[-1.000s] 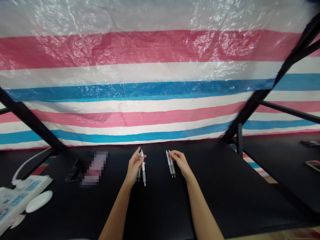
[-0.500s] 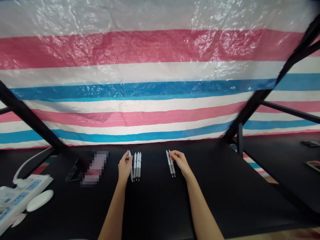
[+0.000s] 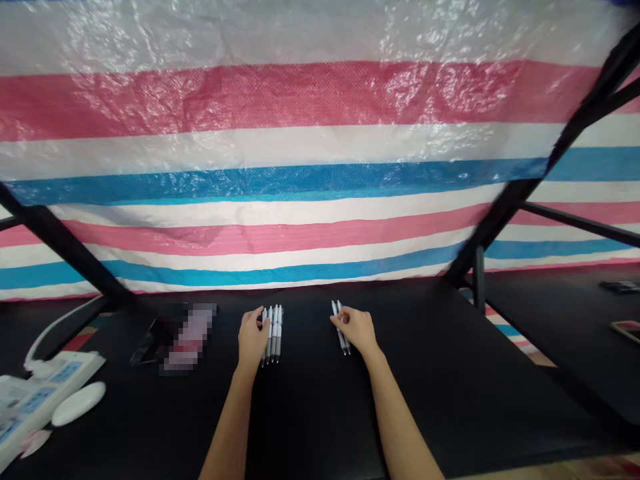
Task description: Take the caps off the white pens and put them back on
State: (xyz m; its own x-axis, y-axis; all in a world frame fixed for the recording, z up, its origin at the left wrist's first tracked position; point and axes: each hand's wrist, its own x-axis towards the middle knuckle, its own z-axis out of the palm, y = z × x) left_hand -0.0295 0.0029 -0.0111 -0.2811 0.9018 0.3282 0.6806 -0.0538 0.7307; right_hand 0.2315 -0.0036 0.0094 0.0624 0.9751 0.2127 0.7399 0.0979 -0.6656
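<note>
On the black table (image 3: 450,373) lie two groups of white-and-grey pens. My left hand (image 3: 253,339) rests at the left side of the left group of pens (image 3: 274,327), its fingers curled onto the nearest pen there. My right hand (image 3: 356,329) lies over two pens (image 3: 337,313) of the right group, its fingers bent down on them. Both forearms reach in from the bottom edge.
A dark phone or tablet (image 3: 165,337) lies left of my left hand. A white power strip (image 3: 30,393) and a white mouse (image 3: 79,403) sit at the far left. Black frame bars (image 3: 505,213) cross a striped tarp (image 3: 300,153) behind the table. More small items (image 3: 625,328) lie far right.
A second ago my left hand held pens up; it has laid them in a row on the table and now rests on them. My right hand slid slightly over its two pens.
</note>
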